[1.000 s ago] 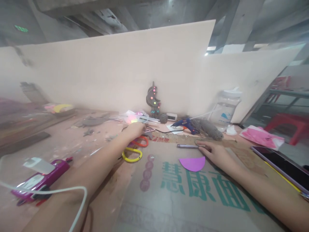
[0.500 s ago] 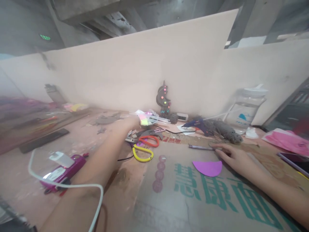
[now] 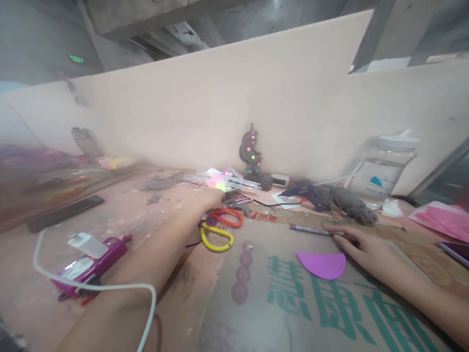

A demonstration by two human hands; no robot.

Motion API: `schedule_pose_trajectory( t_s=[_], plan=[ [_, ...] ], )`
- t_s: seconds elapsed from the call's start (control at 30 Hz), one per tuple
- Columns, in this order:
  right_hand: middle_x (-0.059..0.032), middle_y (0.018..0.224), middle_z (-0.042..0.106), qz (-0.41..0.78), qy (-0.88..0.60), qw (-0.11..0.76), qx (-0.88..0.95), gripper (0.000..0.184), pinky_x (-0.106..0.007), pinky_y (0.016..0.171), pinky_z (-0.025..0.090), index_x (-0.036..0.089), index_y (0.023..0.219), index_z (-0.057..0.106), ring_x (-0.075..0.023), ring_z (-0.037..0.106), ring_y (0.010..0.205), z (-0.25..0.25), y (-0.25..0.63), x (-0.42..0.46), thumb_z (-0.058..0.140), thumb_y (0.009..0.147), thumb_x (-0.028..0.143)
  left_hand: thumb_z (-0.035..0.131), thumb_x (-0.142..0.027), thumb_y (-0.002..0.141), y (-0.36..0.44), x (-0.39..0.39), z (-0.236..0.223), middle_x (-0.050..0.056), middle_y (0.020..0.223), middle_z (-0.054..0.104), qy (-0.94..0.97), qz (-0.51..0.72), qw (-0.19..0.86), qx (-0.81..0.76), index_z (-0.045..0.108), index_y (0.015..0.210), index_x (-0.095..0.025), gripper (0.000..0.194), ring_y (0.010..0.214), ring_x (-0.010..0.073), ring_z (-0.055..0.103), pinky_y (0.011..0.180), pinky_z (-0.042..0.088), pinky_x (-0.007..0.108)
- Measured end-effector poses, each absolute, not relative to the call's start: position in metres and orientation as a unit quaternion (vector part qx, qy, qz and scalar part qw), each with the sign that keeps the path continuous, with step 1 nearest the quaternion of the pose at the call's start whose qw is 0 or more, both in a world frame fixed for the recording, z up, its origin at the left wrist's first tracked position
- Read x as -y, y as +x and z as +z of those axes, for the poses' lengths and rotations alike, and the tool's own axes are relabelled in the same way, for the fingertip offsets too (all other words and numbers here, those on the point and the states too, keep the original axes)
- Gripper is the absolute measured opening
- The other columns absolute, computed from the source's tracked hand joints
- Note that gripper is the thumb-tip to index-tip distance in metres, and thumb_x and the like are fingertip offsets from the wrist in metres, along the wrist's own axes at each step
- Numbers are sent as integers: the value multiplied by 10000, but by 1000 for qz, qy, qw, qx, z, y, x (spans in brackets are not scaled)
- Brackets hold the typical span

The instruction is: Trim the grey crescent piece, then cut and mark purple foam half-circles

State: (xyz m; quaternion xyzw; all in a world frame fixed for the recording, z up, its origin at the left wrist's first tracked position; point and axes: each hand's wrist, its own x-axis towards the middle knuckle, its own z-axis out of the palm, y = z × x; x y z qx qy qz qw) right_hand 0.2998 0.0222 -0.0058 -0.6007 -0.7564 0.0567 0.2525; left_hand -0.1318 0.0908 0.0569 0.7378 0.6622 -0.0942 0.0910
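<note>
My left hand (image 3: 211,199) reaches far across the table and rests among the clutter just above the red-handled scissors (image 3: 227,217) and yellow-handled scissors (image 3: 217,238); its fingers are hidden behind the knuckles. A clear packet with bright pink and yellow bits (image 3: 219,181) lies just beyond it. My right hand (image 3: 361,243) lies flat on the cardboard sheet (image 3: 311,303), fingers stretched out, fingertips touching a pen (image 3: 309,229). A pink half-round cutout (image 3: 322,264) sits just left of that hand.
A blue glue gun (image 3: 306,192), a bundle of grey yarn (image 3: 348,203) and a large clear jug (image 3: 384,168) stand at the back right. A purple device with a white charger cable (image 3: 90,256) lies at the left. A dark moon-shaped ornament (image 3: 248,151) leans on the back board.
My left hand has drawn back from the clear packet down toward the scissors. The view has shifted a little; my right hand stays flat by the pen.
</note>
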Motion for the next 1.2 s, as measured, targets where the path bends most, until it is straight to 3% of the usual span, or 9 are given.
schedule_pose_trajectory(
  t_s=[0.13,0.27,0.4,0.6,0.7,0.8,0.9,1.03,1.2],
  plan=[
    [-62,901,801,56,-607,245,754,437,-331,596,557,243,1061,759,-271,746,747,-2,298,-20,470,854,497,630,-375,942,-139,-93,56,89,1261,630,766,-85,111,-628,591,1269,-193,377,1074,234,641,904,556,415],
    [-54,793,790,48,-594,254,761,410,-308,527,526,242,1023,767,-249,723,634,-4,299,-21,484,855,486,735,-488,792,-137,-86,64,52,1255,678,786,-79,123,-601,584,1270,-230,564,1106,262,645,882,518,305],
    [-52,819,794,40,-588,265,763,384,-303,537,530,245,1015,765,-247,727,652,-7,301,-24,498,852,468,807,-522,661,-126,-79,70,47,1351,646,811,-59,149,-563,582,1301,-260,727,1178,277,613,923,488,284],
    [-40,723,765,43,-603,246,758,415,-307,522,496,253,1020,762,-241,698,593,-4,298,-21,474,854,501,571,-392,885,-111,-87,57,34,1153,723,827,30,160,-538,630,1215,-191,391,1016,189,671,862,505,244],
    [-41,688,751,43,-604,244,757,424,-308,505,475,248,1027,761,-241,678,565,-2,296,-19,473,853,506,437,-355,957,-98,-89,45,61,1178,711,817,85,132,-554,597,1258,-157,395,1039,182,665,878,509,249],
    [-46,706,757,50,-607,242,755,433,-311,507,471,246,1028,758,-243,678,570,0,295,-18,469,844,510,411,-332,963,-92,-86,44,54,1202,709,802,96,97,-582,615,1265,-192,390,1044,187,664,887,506,254],
    [-47,706,756,55,-608,240,755,441,-314,516,476,248,1018,757,-243,679,576,2,294,-18,463,834,521,535,-294,872,-98,-80,53,105,1097,741,772,47,59,-631,712,1113,-182,319,1001,258,678,871,508,312],
    [-47,699,751,53,-608,244,754,437,-313,521,480,243,1007,761,-237,670,568,2,293,-17,469,831,517,768,-288,620,-107,-73,66,101,831,758,748,-88,67,-654,778,812,-203,210,796,302,697,766,525,355],
    [-42,682,752,61,-601,244,759,421,-308,512,485,244,1007,759,-239,681,570,2,293,-17,461,846,494,834,-269,496,-105,-69,71,44,826,768,745,-168,86,-640,786,800,-280,308,775,274,690,728,523,313]
  ],
)
